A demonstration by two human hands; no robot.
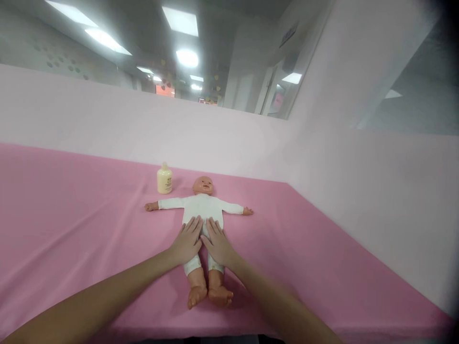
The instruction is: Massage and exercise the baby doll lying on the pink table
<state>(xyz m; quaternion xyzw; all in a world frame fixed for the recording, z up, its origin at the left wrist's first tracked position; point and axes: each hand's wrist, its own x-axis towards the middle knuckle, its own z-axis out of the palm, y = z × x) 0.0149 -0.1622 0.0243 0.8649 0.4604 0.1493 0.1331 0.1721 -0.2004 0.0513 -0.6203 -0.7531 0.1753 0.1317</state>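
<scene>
A baby doll (203, 206) in a white long-sleeved suit lies on its back, arms stretched out sideways and bare feet toward me. My left hand (187, 240) rests flat on the left side of its lower belly and hip, fingers extended and pointing away from me. On the other side, my right hand (218, 242) lies flat in the same way. The two hands nearly meet at the thumbs. Both are open and grip nothing. They cover the doll's hips and upper thighs.
A pale yellow bottle (164, 180) stands left of the doll's head. Pink cloth (89, 229) with some creases covers the table. Behind it and to the right rise white walls (222, 143), with a window (215, 52) above the back one.
</scene>
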